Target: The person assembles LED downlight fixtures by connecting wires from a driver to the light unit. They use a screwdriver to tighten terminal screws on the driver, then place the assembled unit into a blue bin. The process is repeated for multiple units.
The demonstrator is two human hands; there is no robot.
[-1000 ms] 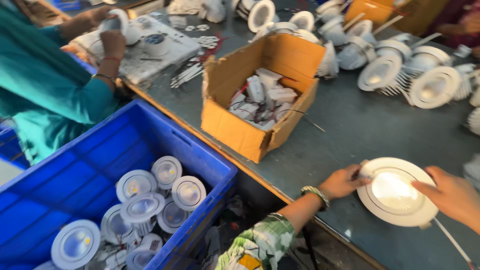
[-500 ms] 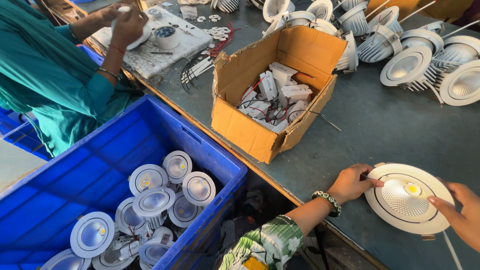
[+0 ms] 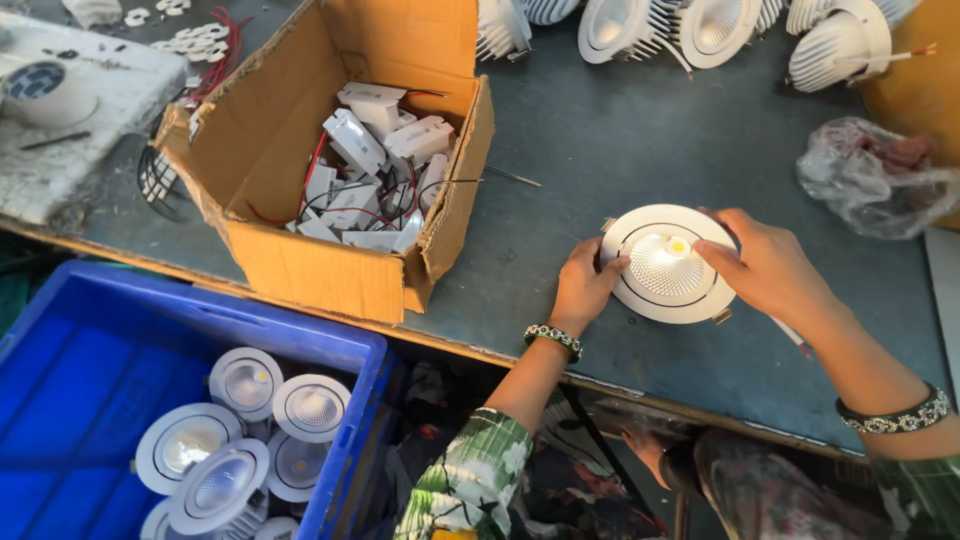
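While the grey surface [image 3: 600,150] is carrying most of the stock, it is running across the upper and right part of the view, with its front edge crossing low from left to right. Below that edge, at lower left, a blue plastic crate [image 3: 90,340] is sitting with several finished white round downlights [image 3: 250,430] lying face up in its right end. On the surface at upper left, an open cardboard box [image 3: 300,250] is standing and holding small white driver units [image 3: 370,170] with red and black leads. Along the far edge, a row of white finned lamp housings [image 3: 720,25] is lying, and a crumpled clear plastic bag [image 3: 870,175] is resting at the right.

Right of the box, near the front edge, a white round downlight [image 3: 668,265] is lying face up on the surface, its ribbed reflector showing. The right hand [image 3: 770,270] is resting over the lamp's right rim, fingers partly curled and touching it, not closed around it. The left hand [image 3: 585,285] is pressing its fingertips against the lamp's left rim, thumb tucked in. Each wrist is wearing a beaded bracelet [image 3: 552,338].
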